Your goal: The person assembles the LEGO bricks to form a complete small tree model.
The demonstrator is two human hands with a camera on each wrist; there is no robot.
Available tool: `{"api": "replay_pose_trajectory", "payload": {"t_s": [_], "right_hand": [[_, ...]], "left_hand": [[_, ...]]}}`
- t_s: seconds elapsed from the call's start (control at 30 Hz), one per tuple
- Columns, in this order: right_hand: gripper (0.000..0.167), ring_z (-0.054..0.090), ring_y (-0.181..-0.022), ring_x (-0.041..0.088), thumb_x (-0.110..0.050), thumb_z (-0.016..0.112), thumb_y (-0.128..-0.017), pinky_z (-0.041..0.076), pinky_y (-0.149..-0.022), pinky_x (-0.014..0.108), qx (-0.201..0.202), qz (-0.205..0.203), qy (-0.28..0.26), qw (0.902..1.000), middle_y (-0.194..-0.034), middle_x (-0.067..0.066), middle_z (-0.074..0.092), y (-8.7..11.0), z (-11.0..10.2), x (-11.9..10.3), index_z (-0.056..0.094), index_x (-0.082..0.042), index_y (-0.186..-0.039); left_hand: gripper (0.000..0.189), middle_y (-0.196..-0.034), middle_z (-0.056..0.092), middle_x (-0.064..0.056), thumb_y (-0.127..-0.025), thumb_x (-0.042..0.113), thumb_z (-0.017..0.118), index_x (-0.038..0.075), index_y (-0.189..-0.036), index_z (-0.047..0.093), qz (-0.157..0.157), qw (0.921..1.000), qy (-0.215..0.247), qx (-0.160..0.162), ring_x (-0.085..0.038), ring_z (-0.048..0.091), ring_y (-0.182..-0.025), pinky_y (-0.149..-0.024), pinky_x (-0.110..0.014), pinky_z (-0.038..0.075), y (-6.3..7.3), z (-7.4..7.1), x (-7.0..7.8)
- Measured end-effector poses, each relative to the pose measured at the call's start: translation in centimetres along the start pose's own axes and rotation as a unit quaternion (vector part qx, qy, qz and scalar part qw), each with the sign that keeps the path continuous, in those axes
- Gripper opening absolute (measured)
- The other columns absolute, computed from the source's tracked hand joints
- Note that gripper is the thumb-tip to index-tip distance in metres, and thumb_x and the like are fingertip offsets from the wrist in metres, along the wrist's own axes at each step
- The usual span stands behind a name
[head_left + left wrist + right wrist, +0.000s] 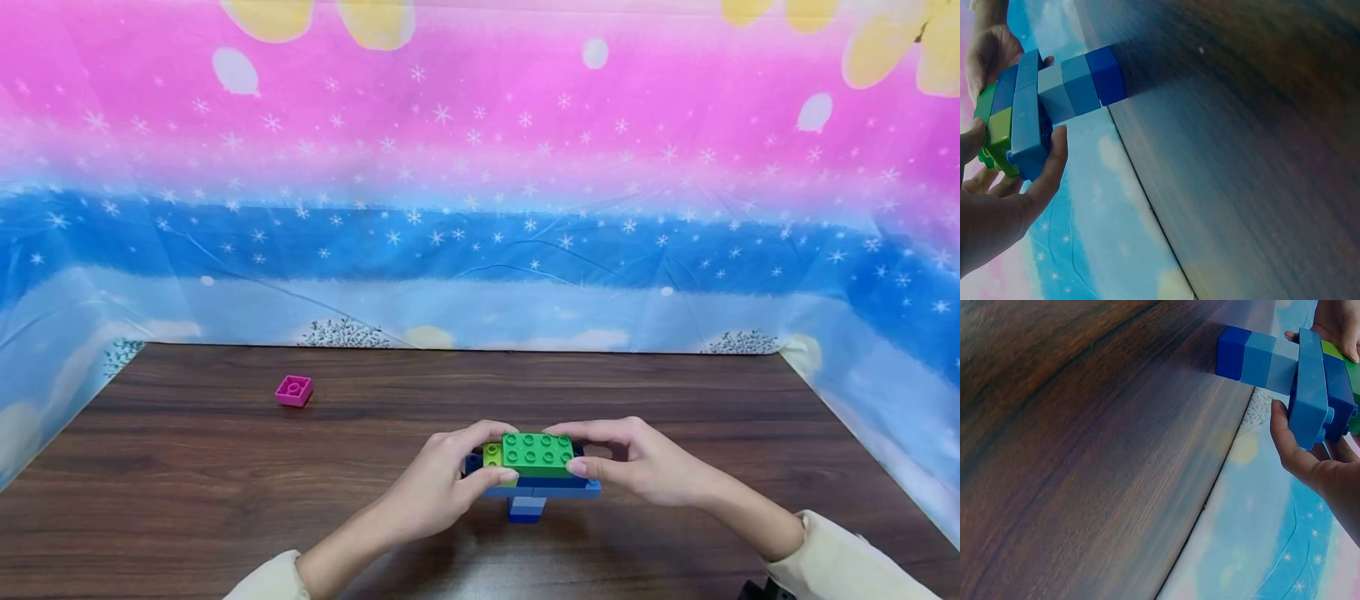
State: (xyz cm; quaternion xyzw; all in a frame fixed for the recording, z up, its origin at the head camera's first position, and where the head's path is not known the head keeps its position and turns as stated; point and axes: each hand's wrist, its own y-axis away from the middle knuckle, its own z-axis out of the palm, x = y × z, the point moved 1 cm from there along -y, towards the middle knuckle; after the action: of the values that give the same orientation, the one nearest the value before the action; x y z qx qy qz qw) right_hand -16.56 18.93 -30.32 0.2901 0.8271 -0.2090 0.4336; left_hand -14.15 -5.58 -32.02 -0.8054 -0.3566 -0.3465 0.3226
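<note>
A structure of toy building bricks stands on the table, with a narrow stem of stacked blue bricks (526, 509) under a wider row of light blue bricks (1026, 119). Above that row lie a dark blue brick (1339, 394) and a lime green brick (1000, 128). On top is a green brick (537, 455) with two rows of studs. My left hand (442, 479) grips the upper bricks from the left, thumb at the near side and fingers behind. From the right, my right hand (652, 467) pinches the green brick's end, its thumb at the near corner.
A magenta brick (293, 391) lies apart at the back left of the brown wooden table (187, 483), its hollow underside up. Behind the table hangs a pink and blue patterned cloth (480, 250). A small black object (765, 591) shows at the bottom right edge.
</note>
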Motion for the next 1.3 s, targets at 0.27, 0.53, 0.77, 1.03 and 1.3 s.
{"api": "replay_pose_trajectory", "payload": {"t_s": [0.27, 0.53, 0.77, 1.03, 1.3], "right_hand": [[0.036, 0.056, -0.088, 0.017, -0.013, 0.052, -0.094, 0.05, -0.065, 0.034, 0.006, 0.003, 0.006, 1.0, -0.116, 0.009, 0.057, 0.1, 0.1, 0.0, 0.05, -0.01, -0.129], [0.035, 0.056, -0.092, 0.016, -0.013, 0.054, -0.093, 0.05, -0.066, 0.035, 0.02, 0.008, 0.012, 0.9997, -0.113, 0.009, 0.058, 0.3, 0.1, 0.0, 0.051, -0.01, -0.128], [0.035, 0.056, -0.095, 0.016, -0.014, 0.054, -0.093, 0.05, -0.068, 0.035, 0.022, 0.013, 0.016, 0.9996, -0.114, 0.008, 0.058, 0.2, 0.1, -0.1, 0.051, -0.011, -0.128], [0.036, 0.056, -0.096, 0.016, -0.015, 0.054, -0.093, 0.05, -0.068, 0.033, 0.025, 0.018, 0.022, 0.9993, -0.113, 0.006, 0.059, 0.3, 0.1, 0.0, 0.051, -0.012, -0.128], [0.036, 0.056, -0.098, 0.016, -0.016, 0.054, -0.093, 0.049, -0.069, 0.032, 0.024, 0.024, 0.021, 0.9992, -0.115, 0.006, 0.058, 0.3, 0.1, -0.1, 0.051, -0.013, -0.128]], "left_hand": [[0.035, -0.101, 0.062, 0.004, -0.09, 0.025, 0.059, 0.013, -0.122, 0.053, -0.017, 0.9998, 0.009, -0.008, -0.007, 0.057, -0.082, -0.074, -0.029, 0.046, 0.1, -0.2, 0.0], [0.045, -0.104, 0.062, 0.001, -0.089, 0.021, 0.061, 0.016, -0.131, 0.046, -0.02, 0.9989, 0.016, -0.039, -0.008, 0.058, -0.084, -0.073, -0.027, 0.047, 0.3, -0.6, 0.2], [0.05, -0.113, 0.059, -0.002, -0.089, 0.024, 0.061, 0.014, -0.134, 0.043, -0.031, 0.9979, 0.011, -0.056, -0.013, 0.058, -0.096, -0.08, -0.027, 0.047, 0.4, -1.2, 0.5], [0.046, -0.119, 0.057, -0.01, -0.088, 0.021, 0.061, 0.011, -0.131, 0.046, -0.023, 0.9994, -0.004, -0.026, -0.023, 0.056, -0.105, -0.084, -0.036, 0.047, 0.6, -2.6, 0.7], [0.047, -0.121, 0.056, -0.009, -0.086, 0.022, 0.063, 0.011, -0.13, 0.048, -0.026, 0.9967, -0.072, 0.029, -0.026, 0.054, -0.107, -0.088, -0.044, 0.043, 0.7, -5.1, 0.1]]}}
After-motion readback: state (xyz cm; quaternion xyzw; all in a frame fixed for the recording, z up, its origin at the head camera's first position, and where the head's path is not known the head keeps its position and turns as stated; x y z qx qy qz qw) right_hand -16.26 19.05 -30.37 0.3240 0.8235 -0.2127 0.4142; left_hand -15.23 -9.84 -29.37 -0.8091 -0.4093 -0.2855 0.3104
